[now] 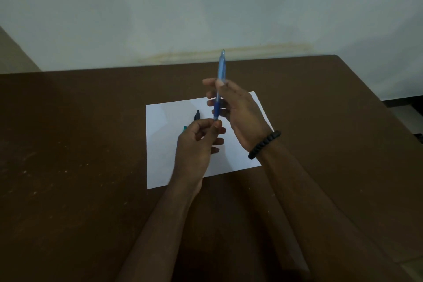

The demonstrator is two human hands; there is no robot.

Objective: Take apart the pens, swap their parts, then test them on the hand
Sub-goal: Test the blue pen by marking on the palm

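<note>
Matte brown table [91, 144], white sheet [160, 121]; right hand [240, 112] grips translucent blue pen [220, 80], left hand [196, 142] fingers pinch tip.

Brown table [80, 144], white paper sheet [164, 162] flat on it

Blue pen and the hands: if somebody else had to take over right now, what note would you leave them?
Right hand grips the blue pen by its barrel, held upright over the white paper.
Left hand pinches the pen's lower tip end.
A dark pen and a teal pen lie on the paper, mostly hidden behind the left hand.
Done: cannot tell if any parts are swapped.
Left: take apart, swap, test on the hand.
</note>
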